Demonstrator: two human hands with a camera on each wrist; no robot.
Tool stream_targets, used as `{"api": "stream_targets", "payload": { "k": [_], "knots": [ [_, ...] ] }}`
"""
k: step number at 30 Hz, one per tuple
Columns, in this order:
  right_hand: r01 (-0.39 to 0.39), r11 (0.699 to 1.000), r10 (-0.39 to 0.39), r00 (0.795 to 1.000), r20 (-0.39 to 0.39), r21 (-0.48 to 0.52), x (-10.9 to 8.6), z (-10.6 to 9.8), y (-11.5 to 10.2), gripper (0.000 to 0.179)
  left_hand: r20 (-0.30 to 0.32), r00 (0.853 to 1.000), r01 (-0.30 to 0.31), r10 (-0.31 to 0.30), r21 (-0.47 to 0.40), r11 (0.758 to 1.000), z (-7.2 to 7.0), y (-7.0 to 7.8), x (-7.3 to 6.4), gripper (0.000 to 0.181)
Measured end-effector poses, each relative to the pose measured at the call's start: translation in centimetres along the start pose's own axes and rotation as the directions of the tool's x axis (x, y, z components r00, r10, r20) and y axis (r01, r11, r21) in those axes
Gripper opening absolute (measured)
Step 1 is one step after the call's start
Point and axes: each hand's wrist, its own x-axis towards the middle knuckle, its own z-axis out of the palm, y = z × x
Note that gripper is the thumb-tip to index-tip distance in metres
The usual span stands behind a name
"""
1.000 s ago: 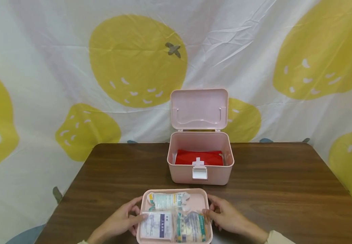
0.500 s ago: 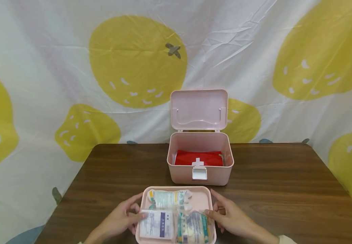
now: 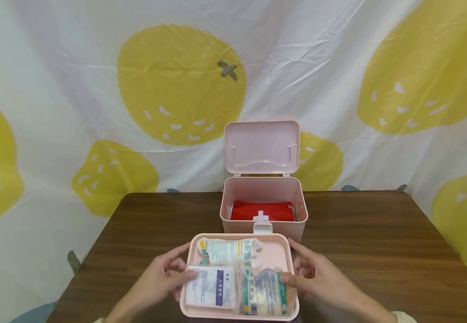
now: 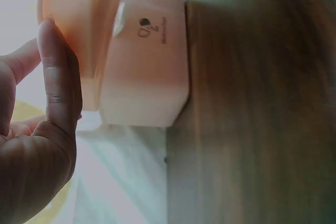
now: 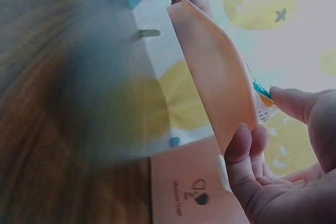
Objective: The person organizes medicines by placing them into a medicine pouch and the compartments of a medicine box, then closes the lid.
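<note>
A shallow pink tray (image 3: 274,249) is held between both hands, raised off the table in the wrist views. My left hand (image 3: 158,278) grips its left side, thumb over the rim and fingers under it. On the opposite side my right hand (image 3: 322,278) grips it the same way, thumb at a clear packet (image 3: 263,291) with green edges. Also in the tray lie a white packet with a purple band (image 3: 211,287) and a wrapped bandage roll (image 3: 227,251). Just behind stands a pink box (image 3: 233,188), lid up, with a red pouch (image 3: 262,210) inside.
The box's raised lid (image 3: 262,146) leans back near a curtain (image 3: 282,54) printed with yellow fruit. A white latch (image 3: 262,228) sits on the box's front, partly covered by the tray. Brown wooden table (image 3: 363,233) extends to both sides.
Both hands have lifted the tray and carried it forward toward the box. Its far edge now overlaps the box's front in the head view. The box and pouch stay put.
</note>
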Motion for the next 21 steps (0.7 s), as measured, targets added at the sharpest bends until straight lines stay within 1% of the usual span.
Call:
{"api": "stream_targets", "payload": {
  "k": [3,7,15,18,21],
  "knots": [
    [0.035,0.999,-0.036,0.999,-0.015,-0.013,0.1,-0.6,-0.6,0.082,-0.025,1.0,0.004,-0.003,0.029,1.0,0.0,0.9,0.5,0.079],
    [0.053,0.998,-0.054,0.998,-0.041,-0.027,0.3,-1.4,-1.2,0.081,-0.053,0.999,0.002,0.001,0.063,0.998,0.0,2.3,1.4,0.076],
    [0.023,0.998,-0.029,0.992,-0.119,-0.055,1.1,-3.3,-2.7,0.082,-0.074,0.995,-0.053,0.064,0.147,0.988,-0.4,4.6,4.0,0.071],
    [0.013,0.998,-0.022,0.989,-0.145,-0.065,1.6,-4.0,-3.0,0.082,-0.089,0.993,-0.06,0.074,0.15,0.987,-0.6,5.4,5.0,0.071],
    [0.009,0.997,-0.022,0.987,-0.16,-0.078,2.2,-4.8,-3.3,0.081,-0.104,0.992,-0.055,0.069,0.128,0.99,-0.6,6.2,6.1,0.071]
  ]
}}
